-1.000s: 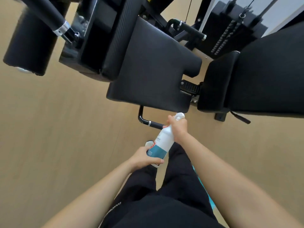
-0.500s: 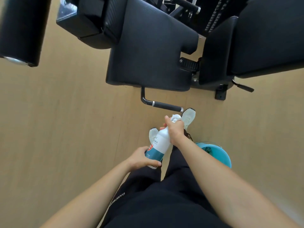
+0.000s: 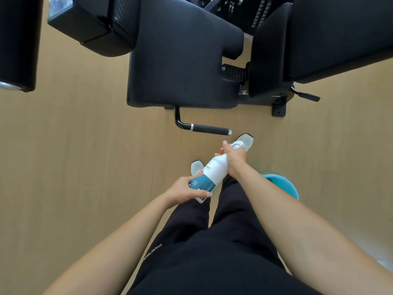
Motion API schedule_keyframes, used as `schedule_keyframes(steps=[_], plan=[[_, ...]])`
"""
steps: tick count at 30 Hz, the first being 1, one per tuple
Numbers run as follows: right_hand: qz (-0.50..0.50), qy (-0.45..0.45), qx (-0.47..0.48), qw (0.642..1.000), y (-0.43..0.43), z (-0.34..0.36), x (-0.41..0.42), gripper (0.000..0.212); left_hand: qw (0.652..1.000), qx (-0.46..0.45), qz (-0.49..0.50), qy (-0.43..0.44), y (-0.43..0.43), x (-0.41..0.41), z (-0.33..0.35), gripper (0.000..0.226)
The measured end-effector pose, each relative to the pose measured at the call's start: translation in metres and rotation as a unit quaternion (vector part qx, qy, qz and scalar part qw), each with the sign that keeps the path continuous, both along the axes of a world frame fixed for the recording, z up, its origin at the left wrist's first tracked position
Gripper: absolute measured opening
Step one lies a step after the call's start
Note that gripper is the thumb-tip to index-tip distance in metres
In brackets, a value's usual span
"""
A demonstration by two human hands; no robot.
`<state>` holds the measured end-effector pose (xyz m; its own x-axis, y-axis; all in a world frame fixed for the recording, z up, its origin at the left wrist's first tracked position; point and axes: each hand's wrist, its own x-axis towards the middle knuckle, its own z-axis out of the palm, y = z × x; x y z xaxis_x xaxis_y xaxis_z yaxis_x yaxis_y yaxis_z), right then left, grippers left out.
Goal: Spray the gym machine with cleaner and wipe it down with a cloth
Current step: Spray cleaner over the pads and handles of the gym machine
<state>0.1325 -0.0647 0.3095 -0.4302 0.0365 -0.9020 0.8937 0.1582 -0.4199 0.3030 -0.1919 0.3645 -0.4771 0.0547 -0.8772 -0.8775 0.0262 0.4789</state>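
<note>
Head view: spray bottle (image 3: 209, 172) was held tilted above the wooden floor (image 3: 85, 167), short of the black seat pad (image 3: 180, 56). Left hand (image 3: 185, 191) gripped its base; right hand (image 3: 234, 156) clasped its neck, below the nozzle.

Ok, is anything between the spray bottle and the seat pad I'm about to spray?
Only the black handle, jutting out under the front edge of the seat pad, lies between it and the spray bottle. Otherwise just bare floor.
</note>
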Motion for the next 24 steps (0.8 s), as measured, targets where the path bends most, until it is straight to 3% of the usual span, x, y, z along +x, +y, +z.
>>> schedule_keyframes(steps=[5,10,15,24], plan=[[0.017,0.003,0.013,1.0,-0.016,0.007,-0.009,0.033,1.0,-0.003,0.0,0.002,-0.011,-0.007,0.004,0.025],[0.089,0.037,-0.025,0.995,-0.053,0.028,-0.021,0.026,1.0,0.002,0.013,0.012,-0.026,-0.012,0.013,0.043],[0.157,0.127,-0.055,0.978,-0.092,0.056,-0.063,0.02,0.997,-0.024,0.05,0.06,-0.041,-0.046,0.026,0.049],[0.267,0.152,-0.1,0.946,-0.121,0.067,-0.157,0.033,0.988,-0.051,0.122,0.079,-0.039,-0.129,0.028,0.056]])
